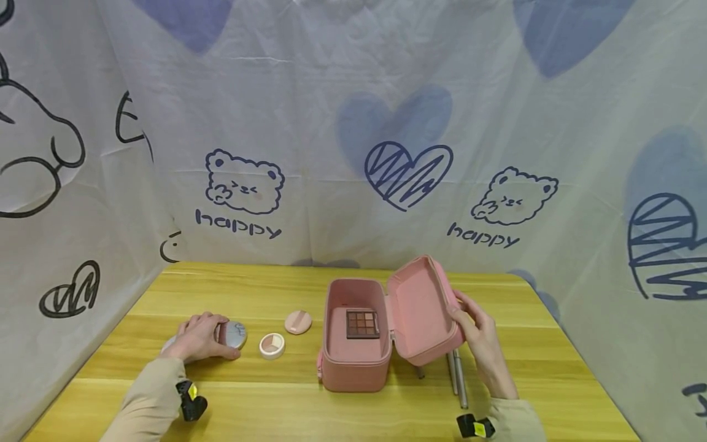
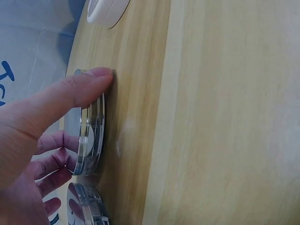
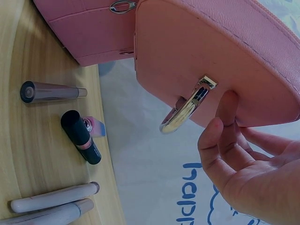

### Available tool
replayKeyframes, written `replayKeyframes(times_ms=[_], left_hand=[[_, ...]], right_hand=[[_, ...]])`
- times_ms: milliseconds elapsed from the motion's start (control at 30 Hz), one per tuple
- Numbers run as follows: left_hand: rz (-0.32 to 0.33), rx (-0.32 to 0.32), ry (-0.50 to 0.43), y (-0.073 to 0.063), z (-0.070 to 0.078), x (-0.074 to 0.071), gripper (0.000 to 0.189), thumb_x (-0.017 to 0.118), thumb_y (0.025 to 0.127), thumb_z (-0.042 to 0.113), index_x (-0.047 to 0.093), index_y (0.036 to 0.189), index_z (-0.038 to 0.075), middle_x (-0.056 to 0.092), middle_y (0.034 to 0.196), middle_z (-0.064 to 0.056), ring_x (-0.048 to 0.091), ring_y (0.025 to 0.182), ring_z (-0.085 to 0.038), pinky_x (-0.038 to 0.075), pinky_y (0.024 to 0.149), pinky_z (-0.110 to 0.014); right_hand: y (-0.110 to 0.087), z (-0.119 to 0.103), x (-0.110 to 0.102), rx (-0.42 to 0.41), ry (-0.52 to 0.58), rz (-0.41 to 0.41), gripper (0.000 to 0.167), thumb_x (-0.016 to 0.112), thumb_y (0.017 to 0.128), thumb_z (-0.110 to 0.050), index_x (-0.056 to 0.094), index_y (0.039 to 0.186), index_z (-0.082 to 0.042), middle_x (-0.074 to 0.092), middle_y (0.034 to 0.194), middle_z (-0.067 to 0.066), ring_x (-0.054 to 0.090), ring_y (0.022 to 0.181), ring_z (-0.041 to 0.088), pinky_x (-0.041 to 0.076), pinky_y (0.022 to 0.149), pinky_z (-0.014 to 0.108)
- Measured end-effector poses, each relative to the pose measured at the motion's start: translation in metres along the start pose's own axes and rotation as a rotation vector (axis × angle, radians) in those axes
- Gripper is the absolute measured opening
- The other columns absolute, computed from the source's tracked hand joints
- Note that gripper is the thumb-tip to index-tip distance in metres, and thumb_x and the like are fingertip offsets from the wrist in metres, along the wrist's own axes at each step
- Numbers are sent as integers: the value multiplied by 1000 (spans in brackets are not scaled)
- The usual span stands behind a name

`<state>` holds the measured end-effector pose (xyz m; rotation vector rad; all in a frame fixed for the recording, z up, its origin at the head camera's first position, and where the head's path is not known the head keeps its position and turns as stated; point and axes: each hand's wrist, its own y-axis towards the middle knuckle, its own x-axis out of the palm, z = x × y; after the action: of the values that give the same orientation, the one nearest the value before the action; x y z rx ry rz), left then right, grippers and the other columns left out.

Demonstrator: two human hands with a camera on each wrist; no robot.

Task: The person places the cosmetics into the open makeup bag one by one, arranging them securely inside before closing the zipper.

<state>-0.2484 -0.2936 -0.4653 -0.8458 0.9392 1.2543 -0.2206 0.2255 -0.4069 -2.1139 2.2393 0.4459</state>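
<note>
My left hand [image 1: 201, 337] grips a round silvery compact [image 1: 235, 334], thumb on its near edge and fingers around the far side. In the left wrist view the compact [image 2: 89, 136] stands close over the wood, and a second round compact [image 2: 84, 206] lies beside it. A pink cosmetic case [image 1: 356, 374] stands with its lid [image 1: 425, 307] swung to the right. The lid's right edge is held by my right hand [image 1: 480, 331], fingertips against the outer face near a gold handle [image 3: 187, 110]. Inside the case lies an eyeshadow palette [image 1: 363, 324].
Between left hand and case lie a round tricolor pan [image 1: 272, 345] and a pink powder puff [image 1: 298, 321]. Right of the case are two pale tubes [image 3: 56, 198], a black tube [image 3: 80, 137], a brownish tube [image 3: 51, 92] and a small pink-blue bottle [image 3: 96, 126]. A printed cloth [image 1: 331, 215] hangs behind.
</note>
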Motion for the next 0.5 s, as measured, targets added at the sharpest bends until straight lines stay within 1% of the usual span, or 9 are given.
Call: replayKeyframes(times_ms=[133, 167, 233, 267, 300, 367, 467, 500], left_hand=[[26, 7, 1, 0, -1, 4, 85, 90, 66, 46, 61, 127, -5, 61, 111, -22, 52, 102, -40, 34, 94, -67], [36, 11, 0, 0, -2, 5, 82, 90, 66, 46, 62, 124, -4, 62, 110, -22, 53, 101, -40, 35, 93, -65], [54, 19, -12, 1, -1, 6, 80, 91, 66, 46, 63, 122, -3, 62, 107, -20, 54, 100, -39, 37, 89, -61], [64, 24, -20, 1, -1, 6, 76, 91, 66, 46, 64, 118, -1, 63, 106, -18, 54, 99, -37, 38, 86, -58], [73, 34, -26, 2, 0, 7, 71, 90, 66, 46, 65, 114, 0, 63, 105, -17, 55, 97, -35, 39, 84, -55], [96, 58, -39, 3, 2, 7, 69, 90, 67, 45, 65, 112, -1, 64, 104, -17, 57, 95, -32, 42, 81, -50], [112, 98, -82, 5, 6, 8, 72, 90, 68, 41, 64, 115, -7, 64, 107, -21, 57, 94, -30, 47, 81, -45], [113, 107, -99, 6, 8, 8, 76, 90, 68, 40, 63, 119, -9, 64, 108, -22, 57, 95, -29, 48, 81, -44]], right_hand=[[0, -1, 0, 4, 1, -2, 50, 52, 105, -24, 45, 150, -4, 59, 116, -8, 63, 98, -2, 53, 81, 16], [0, -1, 0, 4, -1, -1, 50, 52, 105, -24, 45, 150, -4, 59, 116, -9, 63, 98, -2, 53, 81, 16], [-1, -1, 0, 5, -3, -1, 50, 52, 105, -24, 45, 150, -4, 59, 116, -10, 62, 98, -2, 53, 82, 16], [-1, -2, 0, 6, -4, -1, 50, 52, 105, -24, 45, 150, -4, 59, 116, -9, 62, 98, -2, 53, 82, 16], [-1, -2, 0, 7, -7, -1, 50, 52, 105, -24, 45, 150, -4, 59, 116, -9, 62, 98, -2, 53, 82, 16], [-1, -2, 0, 7, -11, -2, 50, 52, 105, -24, 45, 150, -4, 59, 117, -7, 62, 98, -2, 53, 82, 15], [-1, -3, 0, 8, -13, -3, 50, 52, 105, -25, 45, 150, -5, 58, 119, -4, 62, 98, -2, 53, 82, 16], [-1, -3, 0, 8, -13, -3, 50, 52, 105, -25, 45, 150, -5, 58, 119, -4, 62, 98, -2, 53, 82, 16]])
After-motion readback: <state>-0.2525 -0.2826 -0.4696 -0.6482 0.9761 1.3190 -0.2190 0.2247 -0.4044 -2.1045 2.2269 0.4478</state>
